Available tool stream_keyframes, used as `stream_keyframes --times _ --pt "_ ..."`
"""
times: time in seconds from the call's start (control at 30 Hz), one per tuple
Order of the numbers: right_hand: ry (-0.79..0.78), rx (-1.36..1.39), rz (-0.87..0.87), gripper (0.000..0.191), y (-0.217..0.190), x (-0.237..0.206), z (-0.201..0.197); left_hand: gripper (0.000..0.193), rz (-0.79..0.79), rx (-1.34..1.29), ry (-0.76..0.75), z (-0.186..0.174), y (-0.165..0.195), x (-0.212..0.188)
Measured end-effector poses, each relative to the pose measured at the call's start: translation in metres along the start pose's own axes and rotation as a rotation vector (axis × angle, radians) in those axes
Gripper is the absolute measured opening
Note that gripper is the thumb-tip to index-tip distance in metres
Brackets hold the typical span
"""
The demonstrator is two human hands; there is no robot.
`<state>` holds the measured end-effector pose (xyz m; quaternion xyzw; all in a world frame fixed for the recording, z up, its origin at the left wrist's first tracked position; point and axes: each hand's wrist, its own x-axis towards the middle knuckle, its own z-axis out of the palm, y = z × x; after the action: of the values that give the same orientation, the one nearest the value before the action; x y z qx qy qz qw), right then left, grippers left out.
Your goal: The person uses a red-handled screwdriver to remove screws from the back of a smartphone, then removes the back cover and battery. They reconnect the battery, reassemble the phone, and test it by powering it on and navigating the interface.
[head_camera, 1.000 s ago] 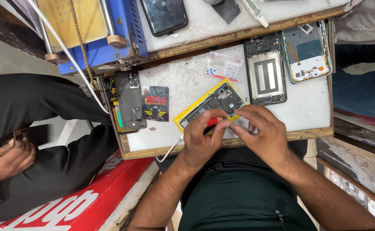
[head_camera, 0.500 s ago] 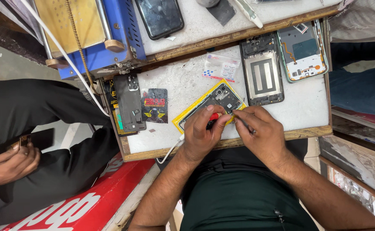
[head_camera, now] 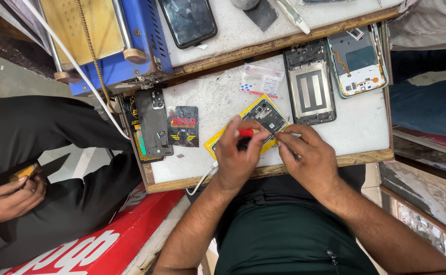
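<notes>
The left hand (head_camera: pixel 238 158) keeps its grip closed on a red-handled screwdriver (head_camera: pixel 246 133), now raised over the opened phone (head_camera: pixel 267 116), which lies on the table (head_camera: pixel 212 97). The right hand (head_camera: pixel 308 158), just beside, pinches something too small to tell, shifted slightly.

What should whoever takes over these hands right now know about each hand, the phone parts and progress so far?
Left hand: grips a red-handled tool over the opened phone.
Right hand: fingertips pinched at that phone's lower edge; what they hold is hidden.
The phone lies on a yellow pad, back off, internals exposed.
Black phone frame and white back housing lie apart beyond it.
Reassembly is not done.
</notes>
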<state>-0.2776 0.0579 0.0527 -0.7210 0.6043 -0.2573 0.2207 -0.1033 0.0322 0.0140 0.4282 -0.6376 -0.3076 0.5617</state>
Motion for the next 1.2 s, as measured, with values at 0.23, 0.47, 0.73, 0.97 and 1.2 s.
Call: stream_keyframes --times 0.23,0.47,0.73,0.97,1.2 --pt "-0.076 -0.091 -0.024 0.034 -0.009 0.003 0.000 0.071 -0.151 -0.089 0.036 -0.004 -0.005 0.008" --pt "-0.066 -0.106 -0.054 0.034 -0.008 0.002 -0.002 0.077 0.084 0.064 -0.049 0.008 -0.004 0.017" --pt "-0.097 -0.099 -0.022 0.029 -0.003 0.000 -0.002 0.078 0.117 0.119 -0.074 0.012 -0.004 0.018" --pt "-0.100 -0.097 -0.025 0.027 -0.003 0.000 -0.003 0.078 0.160 0.176 -0.062 0.015 -0.007 0.018" --pt "-0.088 -0.125 -0.059 0.026 0.005 -0.005 -0.001 0.065 0.306 0.169 -0.229 0.011 0.009 0.032"
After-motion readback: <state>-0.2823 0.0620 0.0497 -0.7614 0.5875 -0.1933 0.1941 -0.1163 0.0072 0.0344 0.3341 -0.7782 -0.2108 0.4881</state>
